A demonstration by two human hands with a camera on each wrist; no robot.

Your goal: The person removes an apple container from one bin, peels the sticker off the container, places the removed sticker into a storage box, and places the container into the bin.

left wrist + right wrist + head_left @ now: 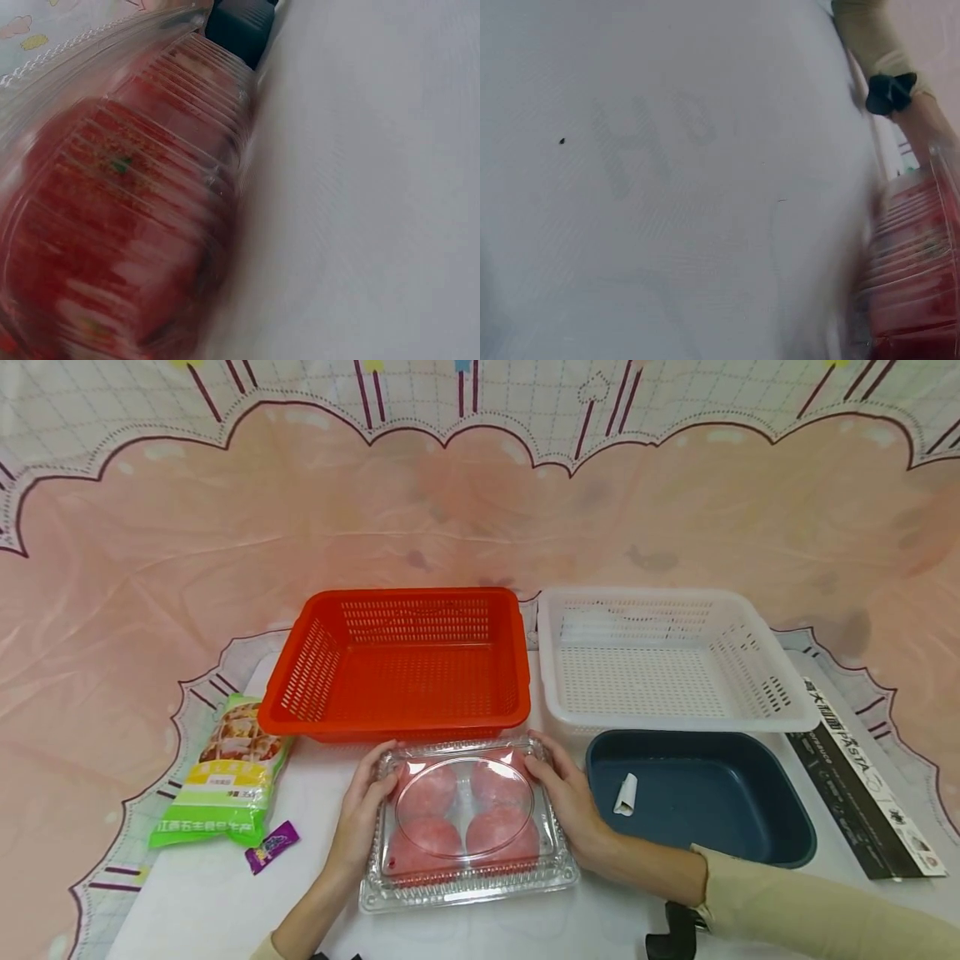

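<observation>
A clear plastic clamshell box (517,885) with a ribbed rim sits at the front middle in the head view. Round red fruits (427,839), looking like tomatoes, show through its lid. My left hand (363,806) holds the box by its left side near the far corner, and my right hand (570,802) grips the opposite side. Close up in the left wrist view, the red fruit (120,225) presses near the ribbed wall. The right wrist view catches only part of the box (911,277) at its right edge.
Behind the box stand a red basket (420,685) and a white basket (637,685). To the right is a dark blue tray (697,802) holding a crumpled white scrap (626,795), then a black-and-white package (862,785). A green-yellow food bag (225,777) and purple wrapped candy (272,847) lie left.
</observation>
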